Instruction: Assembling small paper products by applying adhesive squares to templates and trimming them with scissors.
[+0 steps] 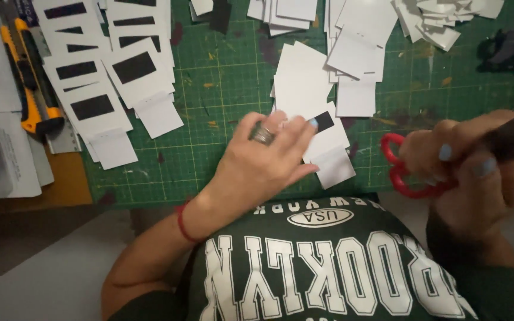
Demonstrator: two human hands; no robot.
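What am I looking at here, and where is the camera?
There is no machine here, just a person working with bare hands. The one picture comes from a camera worn on the person's head, looking down past a green shirt. The left hand rests on a white card with a black patch, lying on a green cutting mat. The right hand grips red-handled scissors. More cards with black rectangles lie at the left, plain white pieces at the top, and a yellow utility knife sits off the mat's left edge.
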